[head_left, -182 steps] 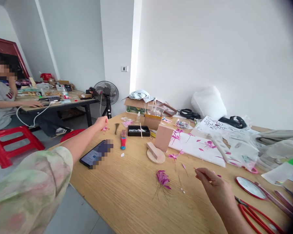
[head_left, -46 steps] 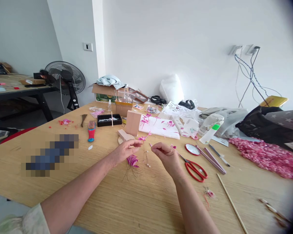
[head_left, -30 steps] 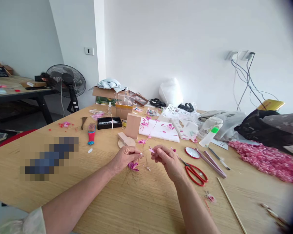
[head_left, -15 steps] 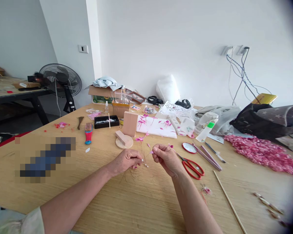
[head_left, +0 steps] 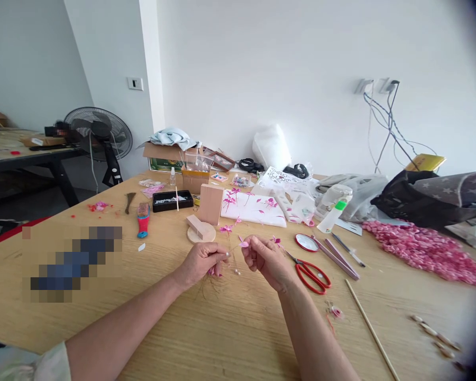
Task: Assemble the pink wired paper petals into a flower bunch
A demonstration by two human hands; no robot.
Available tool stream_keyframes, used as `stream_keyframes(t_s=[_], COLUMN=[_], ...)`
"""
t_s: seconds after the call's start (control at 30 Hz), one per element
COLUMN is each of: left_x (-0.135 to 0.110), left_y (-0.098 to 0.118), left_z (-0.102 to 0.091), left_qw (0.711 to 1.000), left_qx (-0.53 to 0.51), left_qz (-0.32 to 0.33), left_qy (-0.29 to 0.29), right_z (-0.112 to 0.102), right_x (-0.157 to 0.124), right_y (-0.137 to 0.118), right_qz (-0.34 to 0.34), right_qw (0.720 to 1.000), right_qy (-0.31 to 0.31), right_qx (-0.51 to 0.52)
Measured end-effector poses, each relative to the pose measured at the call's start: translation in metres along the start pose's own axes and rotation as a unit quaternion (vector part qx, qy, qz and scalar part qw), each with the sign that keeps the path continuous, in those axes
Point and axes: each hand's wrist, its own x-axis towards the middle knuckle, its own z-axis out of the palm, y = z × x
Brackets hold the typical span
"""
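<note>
My left hand and my right hand meet over the middle of the wooden table. Both are closed in a pinch. The left fingertips hold a thin wire tipped with a small white bead. The right fingertips pinch a thin stem bearing a small pink petal. Under the left hand lies a magenta feathery flower, mostly hidden. Another white bead lies on the table between the hands.
Red scissors, a round mirror and a long wooden stick lie to the right. A wooden block on a round base, a white sheet with pink petals, a pink heap and a blurred phone surround them.
About six seconds ago my left arm reached far left toward pink scraps; since then both hands came together at the table's middle. Over the last second the pinching fingertips have drawn closer.
</note>
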Motion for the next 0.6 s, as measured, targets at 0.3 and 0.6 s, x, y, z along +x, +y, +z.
stream_keyframes(t_s=[0.3, 0.6], left_x=[-0.002, -0.003], left_y=[0.003, 0.010], left_z=[0.004, 0.004], left_qw=[0.996, 0.979], left_qx=[-0.069, -0.190], left_qz=[-0.014, -0.061], left_qy=[-0.054, -0.026], right_z=[0.006, 0.014], right_x=[0.001, 0.003], right_y=[0.007, 0.008], right_qz=[-0.031, -0.350], right_qw=[0.998, 0.810], right_qy=[0.048, 0.145], right_qx=[0.000, -0.448])
